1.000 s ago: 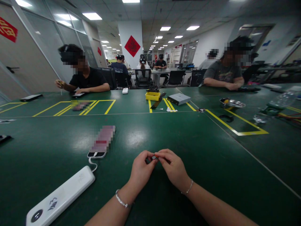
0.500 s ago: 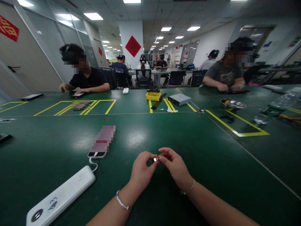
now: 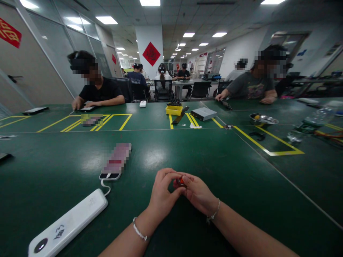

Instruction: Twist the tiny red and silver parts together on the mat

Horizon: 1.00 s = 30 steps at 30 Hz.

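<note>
Left hand and right hand: fingertips pressed together, both pinching small red part, near centre, just above green surface. Part mostly hidden by fingers, shape unclear. Judgement: fingertip grip only, hands low so any drop lands close. Phone and white power bank near left, apart from hands.

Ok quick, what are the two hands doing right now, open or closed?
Left hand: closed, fingertips pinching a small red thing.
Right hand: closed, pinching the same small red thing from the other side.
</note>
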Each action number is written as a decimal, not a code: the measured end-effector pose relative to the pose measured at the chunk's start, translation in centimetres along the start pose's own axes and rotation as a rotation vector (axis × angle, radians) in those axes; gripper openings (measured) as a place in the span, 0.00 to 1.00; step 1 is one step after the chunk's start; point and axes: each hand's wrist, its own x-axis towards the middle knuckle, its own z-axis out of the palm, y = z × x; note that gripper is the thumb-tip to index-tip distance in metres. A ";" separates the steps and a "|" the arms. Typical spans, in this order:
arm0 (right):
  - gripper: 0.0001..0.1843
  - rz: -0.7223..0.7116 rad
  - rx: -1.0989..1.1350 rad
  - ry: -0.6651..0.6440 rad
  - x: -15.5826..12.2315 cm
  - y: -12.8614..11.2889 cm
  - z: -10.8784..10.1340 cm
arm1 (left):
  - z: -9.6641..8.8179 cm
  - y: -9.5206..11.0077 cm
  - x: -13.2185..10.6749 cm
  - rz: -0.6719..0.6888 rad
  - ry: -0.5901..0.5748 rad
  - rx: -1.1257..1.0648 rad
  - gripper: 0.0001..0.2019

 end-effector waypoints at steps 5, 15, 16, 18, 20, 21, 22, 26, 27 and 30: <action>0.14 0.037 0.013 0.001 0.1 0.4 0.3 | -0.3 0.1 -0.1 0.065 0.009 0.104 0.08; 0.11 0.025 0.029 0.012 0.0 0.1 0.0 | -0.5 0.2 0.1 0.106 -0.023 0.125 0.08; 0.12 0.029 0.021 0.012 0.0 0.1 0.1 | -0.5 0.1 0.1 0.106 -0.029 0.123 0.08; 0.13 0.029 -0.011 0.036 0.2 -0.2 0.0 | -0.4 -0.1 0.1 0.099 -0.039 0.113 0.10; 0.14 0.008 -0.068 0.099 0.5 -1.1 -0.7 | -0.5 -0.4 0.2 0.064 -0.030 0.106 0.13; 0.16 -0.017 -0.109 0.148 0.6 -1.8 -1.3 | -0.5 -0.6 0.2 0.034 -0.015 0.108 0.15; 0.17 -0.052 -0.168 0.212 0.7 -2.8 -2.2 | -0.5 -0.8 0.3 -0.004 0.006 0.114 0.16; 0.20 -0.302 -0.810 0.674 -0.9 -8.5 -8.0 | -0.5 -1.6 0.5 -0.159 0.056 0.150 0.17; 0.20 -0.352 -1.072 0.809 -1.9 -10.1 -9.9 | -0.5 -1.8 0.6 -0.188 0.051 0.154 0.17; 0.20 -0.329 -1.658 1.112 -6.2 -14.1 -16.4 | -0.3 -2.1 0.6 -0.236 0.011 0.154 0.17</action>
